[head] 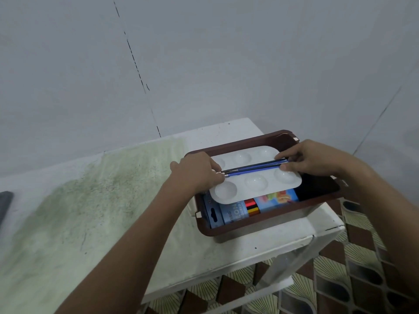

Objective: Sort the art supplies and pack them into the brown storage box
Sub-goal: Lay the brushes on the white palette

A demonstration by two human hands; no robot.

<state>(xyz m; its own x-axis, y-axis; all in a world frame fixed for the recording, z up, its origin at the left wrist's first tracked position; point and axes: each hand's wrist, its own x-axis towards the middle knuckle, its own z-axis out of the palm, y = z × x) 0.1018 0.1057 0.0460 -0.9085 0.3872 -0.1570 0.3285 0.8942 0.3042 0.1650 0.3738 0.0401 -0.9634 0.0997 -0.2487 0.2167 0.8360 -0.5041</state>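
Observation:
The brown storage box (pixel 260 219) stands at the right end of the table. A white paint palette (pixel 256 182) with round wells lies across its top. Several thin blue and black paintbrushes (pixel 254 167) rest lengthwise along the palette's middle. My left hand (pixel 195 173) pinches their metal-ferrule ends at the palette's left side. Over on the palette's right side, my right hand (pixel 313 159) holds the handle ends between thumb and fingers. Under the palette lie a blue pack of coloured pencils (pixel 229 213) and another colourful box (pixel 277 199).
The white table (pixel 113 211) carries a greenish stain across its left and middle. A dark object (pixel 4 205) shows at the left edge. Grey walls stand behind. Patterned floor tiles (pixel 353 279) lie below the table's right corner.

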